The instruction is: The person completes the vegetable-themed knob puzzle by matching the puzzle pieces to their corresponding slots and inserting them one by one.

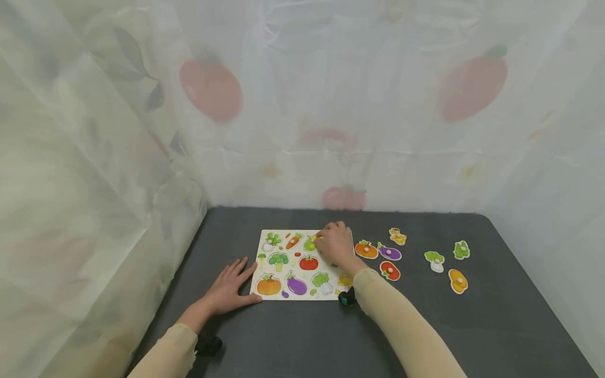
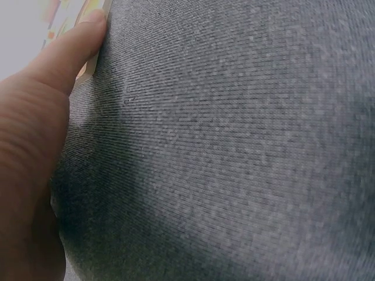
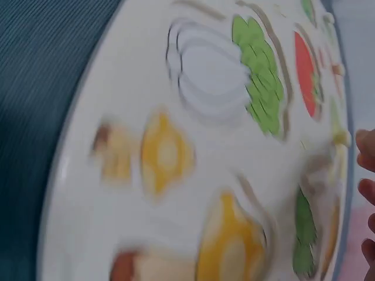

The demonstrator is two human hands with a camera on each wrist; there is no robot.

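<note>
A white vegetable puzzle board (image 1: 302, 265) lies on the dark table, printed with a pumpkin, eggplant, tomato, broccoli and more. My left hand (image 1: 229, 289) is spread flat at its left edge, thumb tip on the near left corner, as the left wrist view also shows. Over the board's upper right part is my right hand (image 1: 336, 244), its fingertips close to a green pepper piece (image 1: 309, 243). The right wrist view shows its loosely bent fingers (image 3: 368, 153) beside a small pale knob (image 3: 341, 138), apart from it. Nothing shows between them. The hand hides part of the board.
Right of the board lie loose knobbed pieces: a pumpkin (image 1: 366, 250), an eggplant (image 1: 389, 252), a tomato (image 1: 389, 271) and, farther right, a cabbage (image 1: 434, 261), a green piece (image 1: 461, 250), a yellow piece (image 1: 458, 281). White curtains (image 1: 340, 105) surround the table.
</note>
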